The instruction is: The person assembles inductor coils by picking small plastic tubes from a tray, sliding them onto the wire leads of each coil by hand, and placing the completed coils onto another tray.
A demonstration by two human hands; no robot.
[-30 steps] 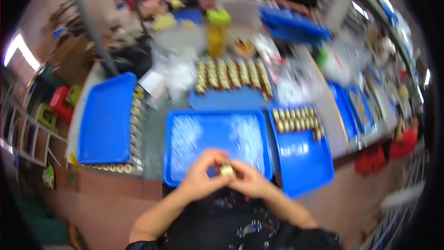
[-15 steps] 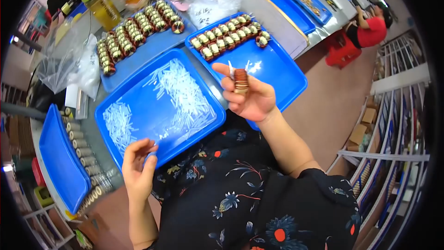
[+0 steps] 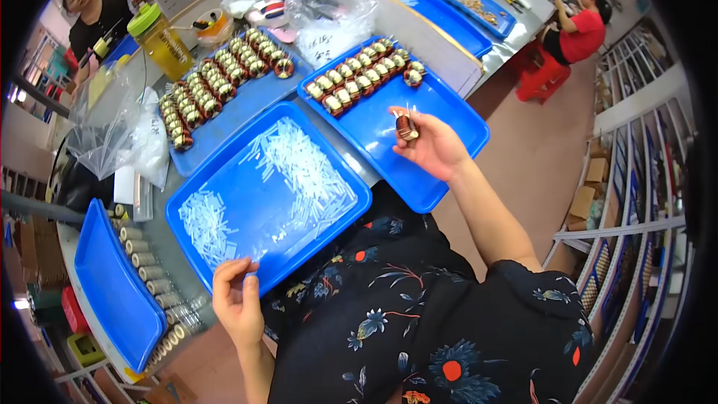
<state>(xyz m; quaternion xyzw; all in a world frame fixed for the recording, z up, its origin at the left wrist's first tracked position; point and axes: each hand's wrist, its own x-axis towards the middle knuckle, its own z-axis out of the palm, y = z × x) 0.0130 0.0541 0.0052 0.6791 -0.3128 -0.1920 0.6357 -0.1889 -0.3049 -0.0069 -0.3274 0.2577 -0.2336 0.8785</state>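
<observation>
My right hand (image 3: 434,146) pinches a copper-wound coil (image 3: 407,128) with pale sleeves on its upper leads, held up over the right blue tray (image 3: 419,179). In that tray, rows of similar coils (image 3: 357,78) stand along the far side, and a single coil (image 3: 413,74) sits apart at their right. My left hand (image 3: 238,301) is at the near-left edge of the middle blue tray (image 3: 280,273), its fingers loosely curled and the thumb apart, with nothing visible between them. Short clear tubes (image 3: 303,176) lie in two heaps in the middle tray.
More coils (image 3: 217,86) stand in rows on a tray at the back left. Beside them are a yellow bottle (image 3: 161,43) and plastic bags (image 3: 112,135). A blue tray (image 3: 120,284) and pale spools (image 3: 142,259) line the left edge. Two other people sit farther off.
My right hand has moved slightly right with the coil, which has turned in the fingers. My left hand has shifted a little right and towards me. The view has tilted slightly.
</observation>
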